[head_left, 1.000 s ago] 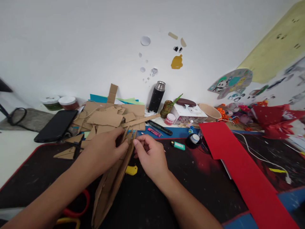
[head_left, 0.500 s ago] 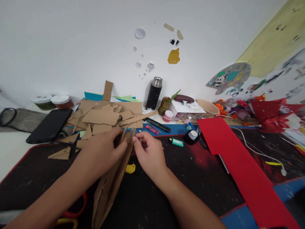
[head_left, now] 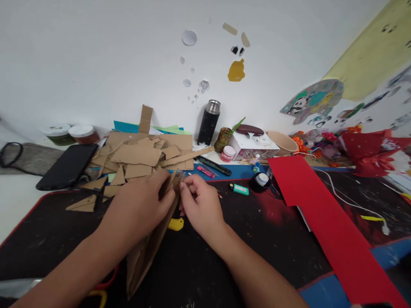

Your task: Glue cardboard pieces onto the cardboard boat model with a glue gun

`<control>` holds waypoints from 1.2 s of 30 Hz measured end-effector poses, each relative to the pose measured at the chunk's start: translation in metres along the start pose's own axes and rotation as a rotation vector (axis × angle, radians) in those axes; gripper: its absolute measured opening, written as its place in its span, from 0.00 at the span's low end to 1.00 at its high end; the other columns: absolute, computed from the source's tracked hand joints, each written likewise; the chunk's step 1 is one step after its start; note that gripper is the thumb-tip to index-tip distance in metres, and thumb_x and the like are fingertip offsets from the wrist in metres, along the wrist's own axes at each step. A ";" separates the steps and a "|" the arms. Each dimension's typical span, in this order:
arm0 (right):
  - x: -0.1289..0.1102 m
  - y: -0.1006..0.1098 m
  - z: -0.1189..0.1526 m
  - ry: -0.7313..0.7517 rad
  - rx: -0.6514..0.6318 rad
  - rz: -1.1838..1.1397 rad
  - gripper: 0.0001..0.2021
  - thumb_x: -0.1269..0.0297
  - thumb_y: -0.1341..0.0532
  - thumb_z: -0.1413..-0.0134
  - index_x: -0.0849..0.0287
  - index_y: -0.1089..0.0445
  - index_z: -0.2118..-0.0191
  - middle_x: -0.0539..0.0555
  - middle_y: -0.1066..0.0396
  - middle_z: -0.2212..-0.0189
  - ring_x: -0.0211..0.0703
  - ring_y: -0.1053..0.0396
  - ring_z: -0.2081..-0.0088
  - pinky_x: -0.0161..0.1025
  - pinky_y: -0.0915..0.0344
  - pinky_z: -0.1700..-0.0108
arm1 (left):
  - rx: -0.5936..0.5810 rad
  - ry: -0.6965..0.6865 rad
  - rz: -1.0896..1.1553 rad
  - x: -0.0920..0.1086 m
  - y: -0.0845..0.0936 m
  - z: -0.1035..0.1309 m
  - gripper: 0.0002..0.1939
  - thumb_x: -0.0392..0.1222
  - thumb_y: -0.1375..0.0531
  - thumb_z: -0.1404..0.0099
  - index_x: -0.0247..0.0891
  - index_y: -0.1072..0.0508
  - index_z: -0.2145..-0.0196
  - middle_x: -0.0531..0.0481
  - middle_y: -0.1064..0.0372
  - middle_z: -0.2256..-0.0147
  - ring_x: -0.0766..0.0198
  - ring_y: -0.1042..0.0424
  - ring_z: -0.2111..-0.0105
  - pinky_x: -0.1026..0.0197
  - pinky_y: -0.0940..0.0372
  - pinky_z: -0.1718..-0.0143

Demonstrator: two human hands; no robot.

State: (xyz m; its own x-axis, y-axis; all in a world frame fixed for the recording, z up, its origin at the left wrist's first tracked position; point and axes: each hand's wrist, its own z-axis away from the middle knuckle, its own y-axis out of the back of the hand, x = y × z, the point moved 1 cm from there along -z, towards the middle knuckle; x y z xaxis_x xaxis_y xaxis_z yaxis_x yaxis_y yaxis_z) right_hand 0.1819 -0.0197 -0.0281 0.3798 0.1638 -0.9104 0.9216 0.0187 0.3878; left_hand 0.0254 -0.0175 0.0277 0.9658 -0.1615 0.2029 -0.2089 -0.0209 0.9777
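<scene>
A folded brown cardboard piece [head_left: 148, 252] stands tilted above the dark mat, its layers spread slightly apart and its narrow end pointing to the back. My left hand [head_left: 146, 201] is closed round its upper left side, the fingertips hidden behind the layers. Pinching the far tip from the right is my right hand [head_left: 201, 199], with thumb and forefinger pressed together at the edge. A yellow-handled tool [head_left: 176, 224] lies on the mat just beneath the cardboard, partly covered by it.
Cardboard scraps [head_left: 138, 155] are heaped behind my hands. A black flask [head_left: 209, 123] stands by the wall near a box cutter [head_left: 213, 165]. A green lighter [head_left: 239, 189] and a long red sheet [head_left: 327, 222] lie to the right. Scissors handles [head_left: 111, 278] show beneath my left forearm.
The layers at the cardboard's near end have drawn closer together, and its lower end sits slightly higher. Both hands keep their hold near the far tip. The view has shifted slightly.
</scene>
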 end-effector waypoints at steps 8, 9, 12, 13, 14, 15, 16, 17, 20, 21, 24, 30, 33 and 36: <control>0.000 0.000 0.000 0.013 -0.012 -0.004 0.07 0.62 0.43 0.28 0.53 0.33 0.62 0.43 0.30 0.81 0.39 0.29 0.80 0.33 0.39 0.74 | -0.007 -0.052 -0.081 0.000 -0.002 0.002 0.09 0.45 0.48 0.29 0.44 0.32 0.65 0.43 0.22 0.68 0.48 0.23 0.67 0.54 0.44 0.68; -0.001 0.000 0.000 0.012 -0.017 -0.006 0.07 0.62 0.43 0.28 0.53 0.33 0.62 0.43 0.31 0.81 0.39 0.29 0.80 0.33 0.39 0.74 | -0.010 -0.057 -0.087 0.000 -0.002 0.002 0.09 0.45 0.49 0.29 0.44 0.32 0.65 0.43 0.22 0.68 0.48 0.23 0.67 0.54 0.44 0.68; -0.001 0.000 0.000 0.014 -0.027 -0.022 0.07 0.62 0.44 0.28 0.53 0.34 0.62 0.42 0.32 0.82 0.38 0.31 0.81 0.33 0.41 0.75 | -0.018 -0.062 -0.097 0.003 -0.001 0.002 0.10 0.45 0.49 0.28 0.44 0.32 0.65 0.43 0.23 0.69 0.48 0.23 0.67 0.54 0.44 0.68; -0.001 0.000 0.000 0.016 -0.029 -0.029 0.07 0.62 0.44 0.28 0.53 0.34 0.62 0.42 0.32 0.82 0.38 0.32 0.82 0.33 0.41 0.75 | -0.021 -0.060 -0.101 0.003 -0.001 0.002 0.10 0.45 0.50 0.28 0.44 0.31 0.65 0.43 0.24 0.69 0.48 0.23 0.67 0.54 0.45 0.68; 0.000 0.000 0.000 0.017 -0.031 -0.035 0.08 0.62 0.44 0.28 0.53 0.34 0.63 0.42 0.33 0.82 0.38 0.33 0.82 0.33 0.42 0.75 | -0.025 -0.060 -0.105 0.004 -0.001 0.002 0.10 0.45 0.50 0.28 0.44 0.31 0.65 0.43 0.24 0.69 0.48 0.23 0.67 0.54 0.45 0.69; 0.000 0.000 0.000 0.016 -0.034 -0.038 0.08 0.63 0.44 0.28 0.53 0.34 0.63 0.42 0.33 0.82 0.38 0.33 0.82 0.33 0.42 0.75 | -0.026 -0.060 -0.108 0.004 -0.001 0.002 0.10 0.45 0.50 0.28 0.44 0.31 0.64 0.43 0.24 0.69 0.48 0.23 0.67 0.54 0.45 0.69; 0.000 0.000 0.000 0.015 -0.035 -0.039 0.08 0.63 0.44 0.28 0.53 0.34 0.63 0.42 0.33 0.82 0.38 0.33 0.82 0.33 0.43 0.75 | -0.024 -0.060 -0.111 0.004 -0.002 0.002 0.10 0.45 0.50 0.28 0.44 0.31 0.64 0.43 0.24 0.69 0.48 0.23 0.67 0.54 0.45 0.69; 0.000 -0.001 0.000 0.013 -0.034 -0.038 0.08 0.63 0.44 0.28 0.53 0.34 0.63 0.42 0.33 0.82 0.38 0.33 0.82 0.33 0.43 0.75 | -0.018 -0.060 -0.113 0.003 -0.003 0.003 0.10 0.45 0.50 0.28 0.44 0.31 0.64 0.43 0.24 0.69 0.48 0.22 0.67 0.54 0.45 0.69; 0.000 -0.001 0.000 0.009 -0.029 -0.024 0.08 0.64 0.44 0.28 0.53 0.34 0.63 0.42 0.33 0.82 0.37 0.34 0.82 0.33 0.44 0.74 | -0.001 -0.067 -0.117 0.003 -0.004 0.003 0.10 0.45 0.49 0.27 0.44 0.31 0.64 0.43 0.23 0.68 0.48 0.22 0.67 0.54 0.45 0.69; 0.000 -0.001 0.000 0.008 -0.028 -0.019 0.08 0.64 0.44 0.28 0.53 0.35 0.63 0.42 0.33 0.82 0.37 0.34 0.82 0.33 0.44 0.74 | 0.001 -0.069 -0.120 0.003 -0.005 0.003 0.10 0.45 0.49 0.27 0.44 0.31 0.64 0.43 0.23 0.69 0.48 0.22 0.67 0.54 0.45 0.69; 0.000 0.000 0.000 0.008 -0.030 -0.019 0.08 0.64 0.43 0.28 0.53 0.35 0.63 0.42 0.34 0.82 0.37 0.35 0.82 0.33 0.45 0.75 | 0.008 -0.080 -0.134 0.004 -0.005 0.003 0.10 0.44 0.49 0.27 0.43 0.30 0.64 0.43 0.22 0.69 0.49 0.22 0.67 0.55 0.44 0.69; 0.001 0.001 0.000 -0.010 -0.048 -0.046 0.08 0.64 0.43 0.28 0.52 0.36 0.63 0.42 0.34 0.81 0.37 0.36 0.81 0.34 0.45 0.75 | 0.048 -0.101 -0.141 0.005 -0.006 0.004 0.10 0.43 0.49 0.27 0.42 0.30 0.64 0.44 0.22 0.69 0.49 0.21 0.67 0.55 0.44 0.70; 0.001 0.001 0.000 -0.014 -0.046 -0.054 0.08 0.64 0.43 0.27 0.52 0.36 0.63 0.42 0.34 0.81 0.38 0.36 0.81 0.34 0.45 0.74 | 0.059 -0.114 -0.142 0.005 -0.006 0.005 0.10 0.42 0.49 0.27 0.42 0.30 0.64 0.44 0.22 0.69 0.48 0.20 0.67 0.55 0.44 0.69; 0.001 0.001 0.000 -0.015 -0.048 -0.050 0.08 0.63 0.44 0.28 0.52 0.36 0.63 0.43 0.34 0.81 0.38 0.36 0.81 0.34 0.44 0.74 | 0.054 -0.117 -0.151 0.005 -0.006 0.006 0.09 0.42 0.48 0.27 0.42 0.30 0.64 0.44 0.22 0.69 0.48 0.20 0.67 0.55 0.44 0.69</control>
State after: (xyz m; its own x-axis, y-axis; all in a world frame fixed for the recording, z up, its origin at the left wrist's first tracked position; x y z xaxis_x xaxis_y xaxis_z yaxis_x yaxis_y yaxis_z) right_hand 0.1829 -0.0194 -0.0290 0.3345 0.1469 -0.9309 0.9348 0.0736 0.3475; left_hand 0.0308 -0.0238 0.0230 0.9631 -0.2656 0.0438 -0.0744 -0.1063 0.9915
